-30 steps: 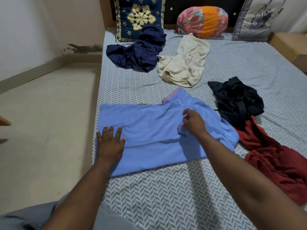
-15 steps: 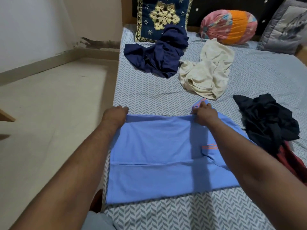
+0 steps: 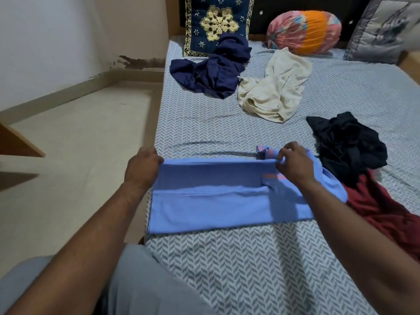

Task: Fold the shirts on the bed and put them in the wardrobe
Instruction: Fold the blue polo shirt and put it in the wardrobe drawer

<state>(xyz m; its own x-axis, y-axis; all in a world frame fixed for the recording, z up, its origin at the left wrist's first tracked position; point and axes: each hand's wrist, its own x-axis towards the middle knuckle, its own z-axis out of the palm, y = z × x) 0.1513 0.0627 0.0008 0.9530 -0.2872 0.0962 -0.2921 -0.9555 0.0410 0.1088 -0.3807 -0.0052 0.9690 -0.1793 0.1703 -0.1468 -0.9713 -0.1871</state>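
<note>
Blue shirt (image 3: 216, 208), seemingly half-folded, flat

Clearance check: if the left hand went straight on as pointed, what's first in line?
Probably the navy shirt, across bare sheet; the left hand, gripping the blue shirt, points toward it. Depth unclear.

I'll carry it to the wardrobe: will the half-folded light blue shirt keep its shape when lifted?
Probably floppy: the light blue shirt bends over softly between left hand and right hand. Likely light: a pinch raises its edge. Loose folds may slip open.
</note>
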